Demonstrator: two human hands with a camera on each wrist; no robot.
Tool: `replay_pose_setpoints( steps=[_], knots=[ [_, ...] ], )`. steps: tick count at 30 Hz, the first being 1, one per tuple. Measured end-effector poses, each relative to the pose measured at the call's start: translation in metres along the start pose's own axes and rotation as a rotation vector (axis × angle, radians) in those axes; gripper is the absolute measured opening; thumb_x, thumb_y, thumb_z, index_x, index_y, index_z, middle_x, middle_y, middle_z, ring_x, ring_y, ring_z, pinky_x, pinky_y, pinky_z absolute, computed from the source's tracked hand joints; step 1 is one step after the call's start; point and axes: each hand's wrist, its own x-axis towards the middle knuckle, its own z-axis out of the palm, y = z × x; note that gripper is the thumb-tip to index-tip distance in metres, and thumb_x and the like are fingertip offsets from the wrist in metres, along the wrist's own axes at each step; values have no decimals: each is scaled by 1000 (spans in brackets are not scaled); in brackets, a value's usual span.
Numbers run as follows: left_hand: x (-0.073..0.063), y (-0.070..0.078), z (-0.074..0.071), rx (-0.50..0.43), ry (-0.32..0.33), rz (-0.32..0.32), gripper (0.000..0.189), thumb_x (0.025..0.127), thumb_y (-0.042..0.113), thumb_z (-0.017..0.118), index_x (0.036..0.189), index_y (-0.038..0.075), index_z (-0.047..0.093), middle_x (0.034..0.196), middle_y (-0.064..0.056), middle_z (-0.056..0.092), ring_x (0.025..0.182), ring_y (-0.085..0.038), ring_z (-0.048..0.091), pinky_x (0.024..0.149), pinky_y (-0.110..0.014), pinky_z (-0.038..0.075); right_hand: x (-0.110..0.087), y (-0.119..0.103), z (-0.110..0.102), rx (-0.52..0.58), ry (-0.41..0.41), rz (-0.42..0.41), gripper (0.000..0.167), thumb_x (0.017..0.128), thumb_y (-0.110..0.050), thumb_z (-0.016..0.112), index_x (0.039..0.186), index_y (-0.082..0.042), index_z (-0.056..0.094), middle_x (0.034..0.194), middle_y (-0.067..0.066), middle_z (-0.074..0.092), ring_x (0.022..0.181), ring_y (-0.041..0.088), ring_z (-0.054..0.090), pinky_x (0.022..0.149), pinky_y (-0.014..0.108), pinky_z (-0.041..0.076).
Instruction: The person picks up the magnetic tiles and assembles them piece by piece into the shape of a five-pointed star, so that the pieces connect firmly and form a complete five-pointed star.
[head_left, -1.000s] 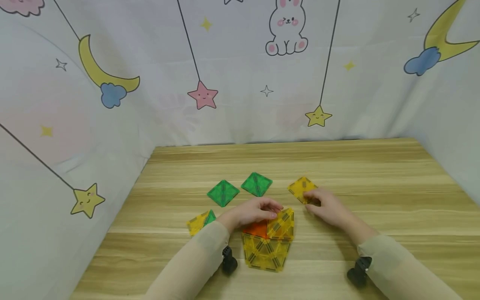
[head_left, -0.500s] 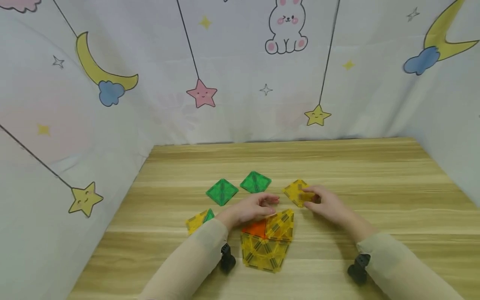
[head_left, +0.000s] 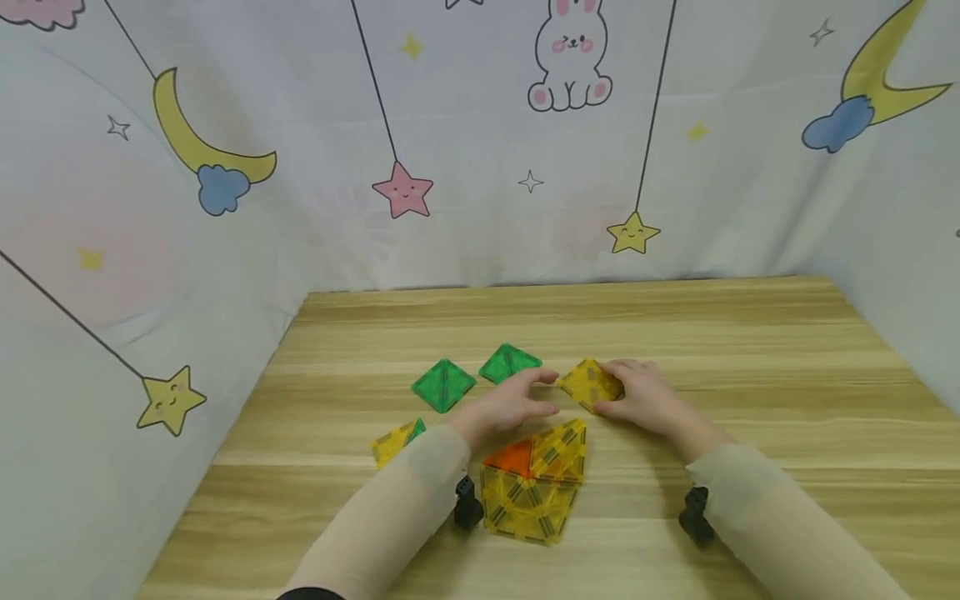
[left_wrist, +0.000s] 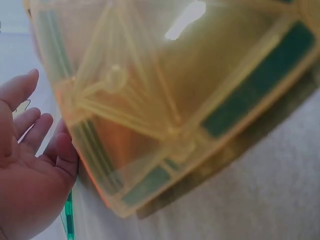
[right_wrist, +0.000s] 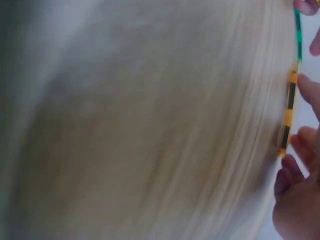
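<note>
My right hand (head_left: 647,402) holds a yellow diamond-shaped magnetic tile (head_left: 581,383) at its right side, thumb at the near edge and fingers at the far one. In the right wrist view this yellow tile (right_wrist: 289,115) shows edge-on, low over the table. My left hand (head_left: 506,407) has thumb and fingers spread apart, facing the yellow tile, with nothing between them. Just below it stands a yellow and orange magnetic tile structure (head_left: 531,504), which fills much of the left wrist view. Behind the left hand, a green diamond of tiles (head_left: 504,363) is partly covered.
Another green diamond (head_left: 443,385) lies farther left on the wooden table (head_left: 712,321). A yellow and green tile piece (head_left: 393,442) is partly hidden by the left sleeve. A printed cloth (head_left: 465,108) hangs behind and along the sides of the table.
The right hand has moved left with the yellow tile, closer to the green diamond. The left hand has lifted away from the structure's top and its fingers have spread.
</note>
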Motion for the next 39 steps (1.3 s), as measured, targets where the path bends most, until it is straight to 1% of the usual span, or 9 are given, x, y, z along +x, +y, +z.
replay_pose_setpoints(
  steps=[2,6,11,13,17,21,28,33,39],
  knots=[
    [1,0,0,16,6,-14,58,91,31,62,142,19,39,145,2,34,134,-18,29,107,-42,25,2,-2,1,15,-7,-16,70,82,-37,71,134,4,47,131,24,49,120,44,41,100,56,25],
    [4,0,-2,55,-30,-43,65,90,31,63,146,20,32,149,0,29,135,-18,27,108,-40,24,3,-4,4,49,-17,-36,71,81,-36,72,134,5,47,132,25,48,120,44,40,101,57,23],
    [13,3,-4,182,-71,-14,70,91,28,62,149,14,25,149,-3,30,136,-19,26,108,-37,23,0,0,4,77,-26,-6,75,79,-34,75,135,6,45,133,26,46,120,44,38,99,56,28],
    [16,4,-4,238,-81,-21,71,91,29,62,149,15,25,150,-3,27,136,-19,25,108,-36,23,0,2,4,74,-31,-5,74,79,-34,75,135,5,45,132,26,46,119,44,38,97,56,30],
    [19,5,-3,306,-89,-54,72,90,32,62,150,19,24,153,-4,19,136,-21,24,107,-38,25,2,3,5,70,-32,-27,71,79,-32,74,134,3,47,131,24,48,118,42,40,97,55,30],
    [20,3,-2,338,-62,-59,70,90,32,62,149,19,26,152,-5,20,136,-22,25,107,-38,25,3,1,5,78,-34,-42,70,80,-31,75,133,5,47,130,24,50,119,40,42,98,54,27],
    [25,1,0,383,53,-39,61,89,28,65,143,15,39,136,-4,41,125,-19,42,103,-34,33,5,-5,5,72,-29,-48,68,81,-32,74,132,5,49,129,21,52,118,36,44,98,52,28],
    [29,1,4,454,82,-64,59,89,32,65,142,19,42,135,-3,40,120,-19,46,99,-35,37,5,-5,5,66,-26,-45,70,81,-32,74,132,6,47,128,22,52,117,37,44,96,52,30],
    [27,3,6,484,89,-86,58,91,35,61,143,21,40,139,-2,37,122,-20,45,99,-37,38,6,-5,7,60,-36,-45,73,81,-34,74,135,5,45,128,23,51,118,40,44,98,55,29]
  ],
)
